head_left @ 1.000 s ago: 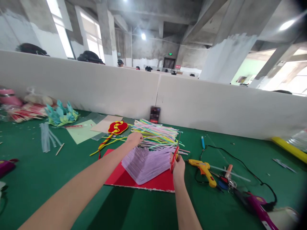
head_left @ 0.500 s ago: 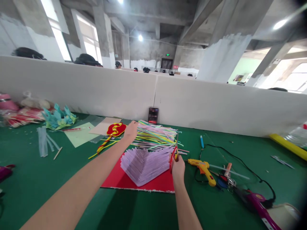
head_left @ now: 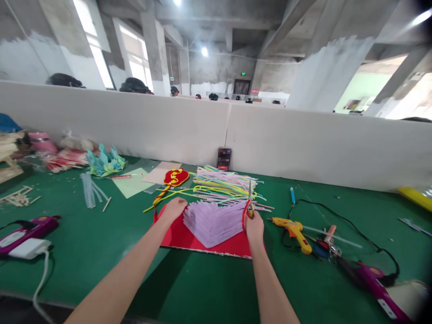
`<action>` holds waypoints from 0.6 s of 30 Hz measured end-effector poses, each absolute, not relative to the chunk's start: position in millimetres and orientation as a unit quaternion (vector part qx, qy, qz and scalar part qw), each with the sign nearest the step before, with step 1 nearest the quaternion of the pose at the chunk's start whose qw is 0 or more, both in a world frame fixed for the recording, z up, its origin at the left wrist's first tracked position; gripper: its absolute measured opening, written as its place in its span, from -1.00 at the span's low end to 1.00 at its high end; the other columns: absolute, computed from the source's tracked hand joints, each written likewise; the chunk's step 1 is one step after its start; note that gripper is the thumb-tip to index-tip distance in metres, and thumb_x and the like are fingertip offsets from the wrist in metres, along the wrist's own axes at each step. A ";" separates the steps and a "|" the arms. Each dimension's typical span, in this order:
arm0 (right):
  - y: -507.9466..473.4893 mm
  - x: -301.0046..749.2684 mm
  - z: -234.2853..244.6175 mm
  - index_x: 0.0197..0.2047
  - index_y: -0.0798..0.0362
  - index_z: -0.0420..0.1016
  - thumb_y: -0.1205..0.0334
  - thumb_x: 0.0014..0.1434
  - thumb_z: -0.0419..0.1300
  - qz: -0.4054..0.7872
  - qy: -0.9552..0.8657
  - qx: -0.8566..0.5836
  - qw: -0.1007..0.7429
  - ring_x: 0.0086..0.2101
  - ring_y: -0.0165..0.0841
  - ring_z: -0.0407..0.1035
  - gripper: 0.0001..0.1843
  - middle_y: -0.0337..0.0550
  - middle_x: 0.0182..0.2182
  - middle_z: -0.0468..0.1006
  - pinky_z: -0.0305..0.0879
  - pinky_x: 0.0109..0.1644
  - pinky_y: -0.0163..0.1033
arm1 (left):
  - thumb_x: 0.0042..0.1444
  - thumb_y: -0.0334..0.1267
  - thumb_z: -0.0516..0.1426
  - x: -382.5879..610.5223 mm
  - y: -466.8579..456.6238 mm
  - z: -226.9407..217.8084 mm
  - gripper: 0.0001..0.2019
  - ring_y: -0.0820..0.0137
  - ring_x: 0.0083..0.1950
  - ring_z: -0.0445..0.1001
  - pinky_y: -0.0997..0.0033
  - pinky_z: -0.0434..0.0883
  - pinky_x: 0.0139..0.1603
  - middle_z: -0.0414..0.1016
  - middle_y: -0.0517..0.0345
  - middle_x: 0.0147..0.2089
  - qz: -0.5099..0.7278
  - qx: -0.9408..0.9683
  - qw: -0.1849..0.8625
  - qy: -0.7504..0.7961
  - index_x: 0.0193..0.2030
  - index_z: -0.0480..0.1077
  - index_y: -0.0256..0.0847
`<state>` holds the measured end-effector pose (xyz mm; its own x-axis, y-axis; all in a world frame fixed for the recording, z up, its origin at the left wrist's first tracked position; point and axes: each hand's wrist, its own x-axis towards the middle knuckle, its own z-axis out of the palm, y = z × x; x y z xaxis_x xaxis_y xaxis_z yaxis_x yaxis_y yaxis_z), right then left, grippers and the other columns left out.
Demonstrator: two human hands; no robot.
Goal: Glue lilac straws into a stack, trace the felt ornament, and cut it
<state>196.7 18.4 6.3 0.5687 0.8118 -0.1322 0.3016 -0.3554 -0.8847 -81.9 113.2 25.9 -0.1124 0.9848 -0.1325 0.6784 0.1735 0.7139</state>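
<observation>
A red board [head_left: 173,236] lies on the green table, bearing a lilac V-shaped piece of pipe cleaners [head_left: 214,227] laid in rows. My left hand [head_left: 176,208] is over the board's left side, by the upper left end of the lilac rows. Its fingers are curled, and whatever they pinch is too small or hidden to make out. My right hand [head_left: 254,227] grips red-handled scissors [head_left: 249,202] at the right end of the rows, blades pointing away from me. Behind the board is a pile of loose coloured pipe cleaners [head_left: 224,182].
A yellow glue gun [head_left: 293,231] with its cord lies to the right. Left of the pile are a red and yellow pipe-cleaner ornament [head_left: 176,177], green paper [head_left: 130,182] and teal paper flowers [head_left: 106,159]. A purple power strip [head_left: 30,231] sits far left. A white partition [head_left: 168,123] closes the back.
My left hand has come from the left end of the loose pile down toward me, to the left end of the lilac rows. The right hand still holds the scissors. The view has shifted left.
</observation>
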 end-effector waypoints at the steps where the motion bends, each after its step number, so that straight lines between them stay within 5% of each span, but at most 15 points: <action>1: 17.7 196.1 7.3 0.08 0.06 0.37 0.11 0.27 0.14 0.289 -0.365 -0.772 0.433 -0.08 -0.26 0.40 -0.65 -0.06 0.03 0.42 0.40 -0.03 -0.04 | 0.25 -0.16 0.11 -84.8 109.9 26.3 -0.68 0.28 -0.02 0.45 0.14 0.46 -0.05 0.40 -0.01 0.07 0.243 0.577 0.342 0.701 0.08 0.34 -0.24; 9: 14.5 187.2 8.6 0.08 0.07 0.36 0.11 0.27 0.14 0.260 -0.386 -0.790 0.400 -0.08 -0.27 0.41 -0.64 -0.05 0.02 0.43 0.40 -0.03 -0.03 | 0.25 -0.15 0.11 -82.4 90.3 34.9 -0.66 0.27 -0.02 0.45 0.12 0.46 -0.05 0.39 -0.02 0.07 0.283 0.518 0.503 0.632 0.10 0.32 -0.25; 18: 12.8 185.1 2.3 0.02 0.08 0.40 0.11 0.27 0.14 0.213 -0.393 -0.787 0.426 -0.13 -0.31 0.42 -0.69 -0.08 -0.04 0.46 0.41 -0.07 -0.07 | 0.24 -0.16 0.12 -63.0 85.2 32.2 -0.65 0.25 0.01 0.43 0.09 0.45 -0.02 0.37 -0.02 0.10 0.248 0.602 0.409 0.639 0.11 0.31 -0.24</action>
<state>185.1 12.8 2.3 0.5994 0.8004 -0.0004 0.4376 -0.3281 -0.8372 -63.0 85.2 32.2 0.0593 0.9729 -0.2234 0.5673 0.1513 0.8095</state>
